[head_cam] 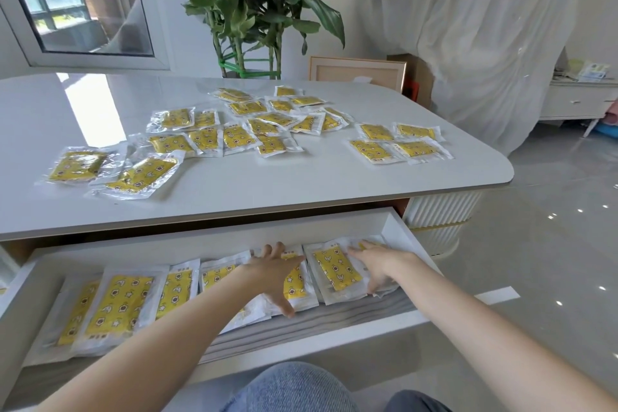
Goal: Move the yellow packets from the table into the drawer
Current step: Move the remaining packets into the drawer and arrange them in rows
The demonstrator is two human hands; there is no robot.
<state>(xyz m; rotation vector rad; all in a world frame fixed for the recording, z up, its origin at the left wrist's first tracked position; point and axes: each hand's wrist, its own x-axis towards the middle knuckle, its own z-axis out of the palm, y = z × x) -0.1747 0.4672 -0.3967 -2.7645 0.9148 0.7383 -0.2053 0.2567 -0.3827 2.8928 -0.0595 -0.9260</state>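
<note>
Several yellow packets in clear wrap (240, 130) lie scattered on the white table (301, 184). The drawer (401, 234) under the table edge is pulled out, and a row of yellow packets (117, 301) lies flat inside it. My left hand (274, 274) lies flat with spread fingers on packets in the middle of the drawer. At the drawer's right end my right hand (378, 264) rests with straight fingers on the last packets, beside a fully visible packet (336, 269).
A second group of packets (398, 144) lies near the table's right edge. A potted plant (250, 10) and a wooden frame (357, 72) stand behind the table. A white cabinet (575, 100) is at the far right. My knees (294, 388) are below the drawer.
</note>
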